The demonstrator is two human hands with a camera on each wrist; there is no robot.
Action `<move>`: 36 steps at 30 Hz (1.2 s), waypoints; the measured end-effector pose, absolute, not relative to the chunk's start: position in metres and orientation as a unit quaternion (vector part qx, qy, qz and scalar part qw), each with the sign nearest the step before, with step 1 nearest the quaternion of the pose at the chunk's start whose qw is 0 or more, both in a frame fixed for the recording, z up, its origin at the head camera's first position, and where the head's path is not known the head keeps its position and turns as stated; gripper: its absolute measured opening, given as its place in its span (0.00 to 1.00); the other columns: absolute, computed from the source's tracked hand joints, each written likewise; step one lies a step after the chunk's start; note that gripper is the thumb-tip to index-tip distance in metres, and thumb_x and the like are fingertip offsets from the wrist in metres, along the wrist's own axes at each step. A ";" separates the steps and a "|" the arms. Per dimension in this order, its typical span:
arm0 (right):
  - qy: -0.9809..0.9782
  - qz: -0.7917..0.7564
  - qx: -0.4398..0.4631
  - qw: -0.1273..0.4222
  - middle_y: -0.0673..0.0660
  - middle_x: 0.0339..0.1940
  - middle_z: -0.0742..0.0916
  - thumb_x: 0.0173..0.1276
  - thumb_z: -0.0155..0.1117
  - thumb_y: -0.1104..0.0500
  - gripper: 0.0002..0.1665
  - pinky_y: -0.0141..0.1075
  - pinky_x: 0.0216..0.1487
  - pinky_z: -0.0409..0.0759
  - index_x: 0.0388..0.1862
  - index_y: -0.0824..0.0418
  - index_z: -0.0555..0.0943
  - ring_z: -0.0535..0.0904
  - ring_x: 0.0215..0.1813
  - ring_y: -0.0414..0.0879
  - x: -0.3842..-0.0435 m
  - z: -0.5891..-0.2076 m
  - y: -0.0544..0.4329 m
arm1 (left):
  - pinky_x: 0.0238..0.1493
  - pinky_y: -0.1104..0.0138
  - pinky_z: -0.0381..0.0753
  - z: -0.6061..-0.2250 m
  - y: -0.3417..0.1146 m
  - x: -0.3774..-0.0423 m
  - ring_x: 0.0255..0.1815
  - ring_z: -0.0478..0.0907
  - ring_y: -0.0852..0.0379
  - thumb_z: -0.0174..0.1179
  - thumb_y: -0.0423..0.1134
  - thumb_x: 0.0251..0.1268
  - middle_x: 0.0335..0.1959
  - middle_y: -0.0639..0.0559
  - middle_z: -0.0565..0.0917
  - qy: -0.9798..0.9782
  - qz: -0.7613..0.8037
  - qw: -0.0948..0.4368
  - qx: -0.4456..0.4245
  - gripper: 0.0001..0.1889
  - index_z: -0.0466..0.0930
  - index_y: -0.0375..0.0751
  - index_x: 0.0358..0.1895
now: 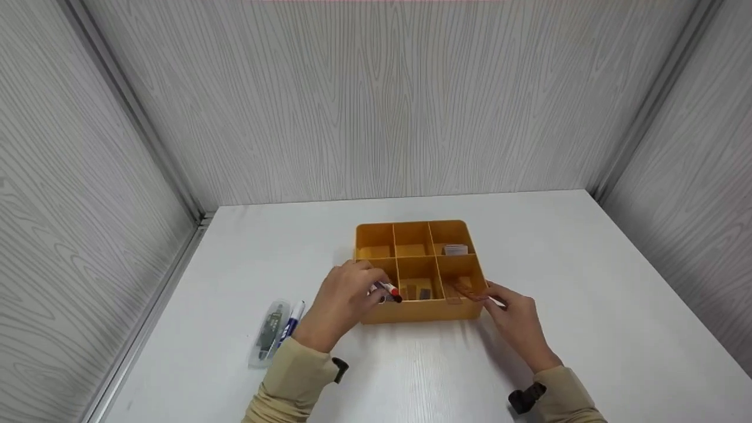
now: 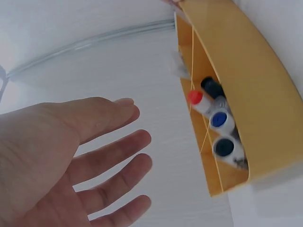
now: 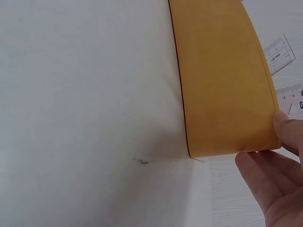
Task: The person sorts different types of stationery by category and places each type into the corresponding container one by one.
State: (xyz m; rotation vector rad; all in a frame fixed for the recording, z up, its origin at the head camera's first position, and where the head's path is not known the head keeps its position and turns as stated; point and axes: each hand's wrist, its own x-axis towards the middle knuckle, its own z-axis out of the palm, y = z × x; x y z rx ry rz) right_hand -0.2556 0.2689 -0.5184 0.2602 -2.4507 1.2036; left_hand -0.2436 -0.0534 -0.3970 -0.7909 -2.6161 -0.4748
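Observation:
A yellow-orange organizer box with several compartments stands mid-table. My left hand hovers over its front left part. In the left wrist view that hand has its fingers extended and apart, touching nothing. Several markers lean in the box there: a red-ended marker, a blue-ended marker, a dark-ended marker and another with a black end. My right hand grips the box's front right corner, thumb at the rim. Clear rulers stick out of the box near it.
Left of the box lie a clear case with a dark item inside and a blue-and-white marker. Pale flat pieces sit in the back right compartment. Small grey pieces are in the front middle one. Panels enclose the table's back and sides.

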 end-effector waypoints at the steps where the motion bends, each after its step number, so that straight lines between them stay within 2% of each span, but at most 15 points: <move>1: -0.877 0.428 0.093 0.198 0.65 0.56 0.86 0.62 0.69 0.70 0.10 0.43 0.49 0.85 0.41 0.61 0.87 0.85 0.56 0.57 -0.256 -0.518 0.269 | 0.38 0.62 0.80 -0.396 -0.058 -0.241 0.35 0.80 0.54 0.71 0.39 0.58 0.36 0.53 0.88 -0.929 -0.172 0.182 -0.272 0.05 0.88 0.48 0.37; 5: -0.877 0.427 0.094 0.200 0.65 0.56 0.86 0.62 0.70 0.71 0.10 0.44 0.49 0.85 0.41 0.61 0.87 0.85 0.55 0.57 -0.256 -0.517 0.269 | 0.33 0.66 0.79 -0.396 -0.076 -0.232 0.31 0.78 0.57 0.71 0.37 0.58 0.33 0.54 0.87 -0.937 -0.170 0.187 -0.240 0.06 0.88 0.48 0.39; 9: -0.879 0.422 0.094 0.200 0.65 0.55 0.87 0.61 0.70 0.71 0.11 0.44 0.48 0.85 0.42 0.62 0.87 0.86 0.54 0.57 -0.256 -0.518 0.270 | 0.33 0.66 0.80 -0.399 -0.090 -0.223 0.30 0.79 0.58 0.72 0.37 0.57 0.34 0.53 0.87 -0.947 -0.159 0.185 -0.208 0.09 0.88 0.47 0.41; 14: -0.879 0.422 0.093 0.200 0.64 0.55 0.87 0.62 0.70 0.70 0.11 0.45 0.48 0.85 0.43 0.62 0.87 0.85 0.55 0.57 -0.256 -0.518 0.270 | 0.30 0.69 0.79 -0.409 -0.101 -0.210 0.28 0.79 0.59 0.73 0.36 0.55 0.35 0.52 0.87 -0.960 -0.145 0.162 -0.176 0.10 0.86 0.46 0.40; 18: -0.879 0.424 0.094 0.197 0.64 0.56 0.86 0.62 0.70 0.69 0.10 0.45 0.50 0.84 0.42 0.60 0.87 0.85 0.55 0.56 -0.257 -0.518 0.271 | 0.28 0.70 0.78 -0.421 -0.109 -0.196 0.29 0.79 0.60 0.73 0.36 0.54 0.32 0.52 0.86 -0.971 -0.156 0.115 -0.140 0.09 0.85 0.43 0.38; 23: -0.875 0.427 0.109 0.203 0.63 0.55 0.87 0.61 0.70 0.69 0.10 0.43 0.49 0.85 0.39 0.57 0.87 0.86 0.54 0.54 -0.256 -0.519 0.271 | 0.28 0.63 0.80 -0.436 -0.117 -0.180 0.31 0.83 0.56 0.74 0.39 0.53 0.33 0.49 0.87 -0.981 -0.177 0.038 -0.072 0.11 0.85 0.41 0.38; 27: -0.869 0.435 0.117 0.206 0.64 0.54 0.87 0.61 0.70 0.70 0.10 0.41 0.47 0.85 0.39 0.59 0.87 0.87 0.52 0.54 -0.256 -0.519 0.270 | 0.25 0.58 0.79 -0.450 -0.124 -0.169 0.28 0.82 0.52 0.75 0.41 0.51 0.30 0.48 0.85 -0.986 -0.162 0.003 -0.043 0.12 0.83 0.41 0.35; 30: -0.865 0.442 0.116 0.206 0.66 0.54 0.87 0.61 0.70 0.71 0.09 0.41 0.48 0.85 0.40 0.62 0.87 0.86 0.54 0.56 -0.256 -0.518 0.270 | 0.23 0.56 0.76 -0.460 -0.128 -0.161 0.24 0.78 0.51 0.75 0.43 0.50 0.25 0.49 0.80 -0.990 -0.136 -0.021 -0.029 0.15 0.79 0.39 0.31; 34: -0.868 0.438 0.111 0.206 0.66 0.54 0.87 0.62 0.69 0.71 0.09 0.43 0.49 0.85 0.41 0.63 0.87 0.85 0.55 0.56 -0.256 -0.517 0.269 | 0.26 0.53 0.78 -0.473 -0.128 -0.154 0.26 0.78 0.47 0.76 0.47 0.49 0.25 0.47 0.77 -0.991 -0.109 -0.072 0.004 0.20 0.77 0.36 0.31; 36: -0.870 0.434 0.108 0.205 0.65 0.54 0.87 0.62 0.70 0.70 0.09 0.43 0.49 0.85 0.41 0.63 0.87 0.85 0.55 0.56 -0.256 -0.517 0.269 | 0.30 0.50 0.80 -0.479 -0.126 -0.154 0.29 0.80 0.44 0.76 0.49 0.48 0.27 0.45 0.78 -0.989 -0.099 -0.104 0.024 0.23 0.77 0.34 0.33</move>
